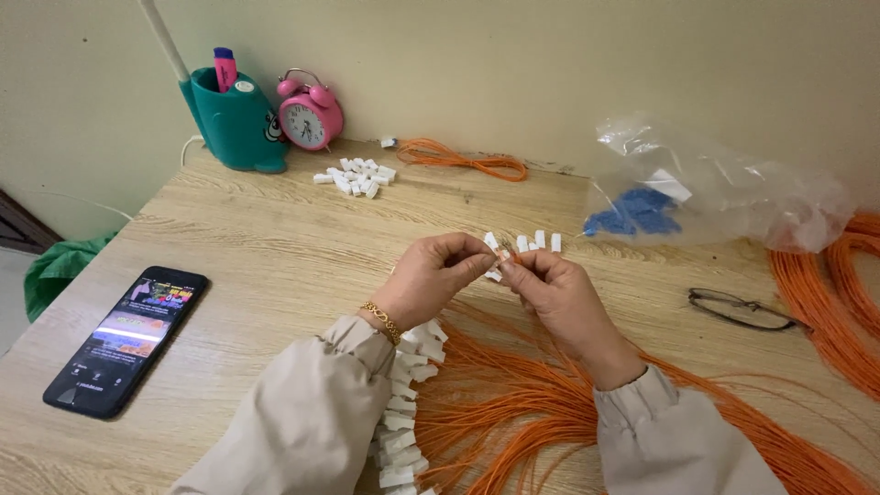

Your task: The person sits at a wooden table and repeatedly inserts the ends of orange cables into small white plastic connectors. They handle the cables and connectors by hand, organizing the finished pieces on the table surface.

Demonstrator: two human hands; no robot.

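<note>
Left hand [431,275] and right hand [550,289] meet fingertip to fingertip at table centre, both pinching one small white connector [496,259] — the left nearer it — while its orange wire [513,385] trails toward 6 o'clock, spare connectors [539,241] at 12.

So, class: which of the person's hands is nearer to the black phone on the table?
Left. The left hand is at the table's middle, with the phone off to its left; the right hand lies farther still, beyond the left hand.
</note>
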